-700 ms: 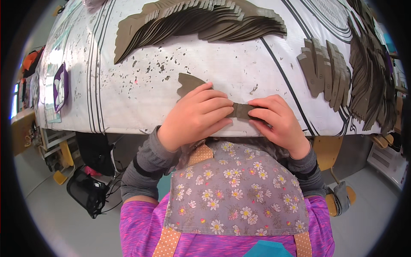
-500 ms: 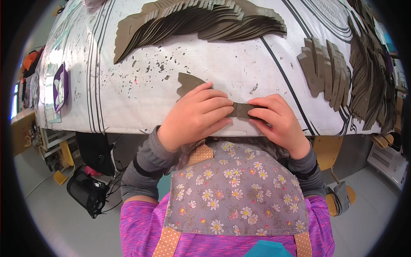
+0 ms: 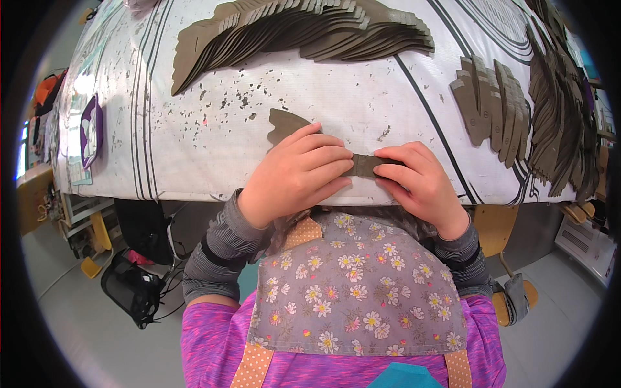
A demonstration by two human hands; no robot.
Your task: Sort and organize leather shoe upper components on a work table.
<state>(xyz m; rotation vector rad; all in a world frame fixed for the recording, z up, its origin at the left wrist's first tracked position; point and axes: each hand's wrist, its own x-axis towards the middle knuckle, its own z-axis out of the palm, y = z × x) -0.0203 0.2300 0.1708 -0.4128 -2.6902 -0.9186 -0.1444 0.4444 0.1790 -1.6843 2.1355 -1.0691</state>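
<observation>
A flat dark grey-brown cut piece [image 3: 286, 124] with a scalloped end lies near the table's front edge, partly covered by my left hand [image 3: 301, 169]. That hand presses on it with its fingers stretched out and lying flat. Between my hands a narrow dark strip [image 3: 363, 165] shows; whether it is part of the same piece I cannot tell, since my left hand hides the join. The thumb and fingers of my right hand [image 3: 417, 181] pinch the strip's right end.
A fanned row of similar dark pieces [image 3: 272, 35] spreads across the back. More pieces lie in a small group [image 3: 488, 107] and a dense pile [image 3: 563, 123] at the right. Dark scraps dot the white tabletop [image 3: 174, 149]. A purple-rimmed holder [image 3: 92, 132] sits at the left.
Almost nothing differs. My right hand's fingertips have shifted very slightly left along the strip; my left hand stays in place.
</observation>
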